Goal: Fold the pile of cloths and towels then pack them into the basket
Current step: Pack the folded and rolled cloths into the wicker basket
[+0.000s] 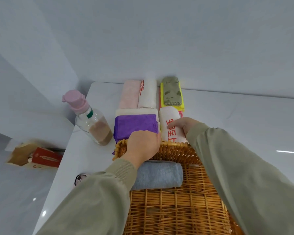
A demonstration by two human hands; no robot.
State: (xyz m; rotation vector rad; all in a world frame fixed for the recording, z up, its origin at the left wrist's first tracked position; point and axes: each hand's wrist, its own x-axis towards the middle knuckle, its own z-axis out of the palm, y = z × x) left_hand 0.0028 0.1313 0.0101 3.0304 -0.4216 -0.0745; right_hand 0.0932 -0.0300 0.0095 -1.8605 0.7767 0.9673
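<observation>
**A:** Start at the left. What is the left hand doing?

**B:** The left hand (143, 146) sits knuckles-up at the far rim of the wicker basket (176, 150), just this side of the purple cloth (134, 124). Its fingers curl down out of sight, so I can't tell whether they grip the rim, the cloth or nothing. Its thumb side meets the white rolled towel (170, 133), or nearly so.

**A:** Is that towel the one to go in?

**B:** I'd judge so. It lies between the hands, just right of the left one and under the right hand (182, 126), whose fingers wrap over the roll. The right hand is the nearer and has the hold.

**A:** Which way does it run?

**B:** Its long axis points away from the person, with its near end at the basket's far rim. The move would be a pull back and down.

**A:** How does it look?

**B:** It's a plump white roll with red characters printed along its length. The grey-blue rolled towel (159, 175), already in the basket below the left wrist, lies crosswise, so a quarter turn may be needed to match it.
</observation>
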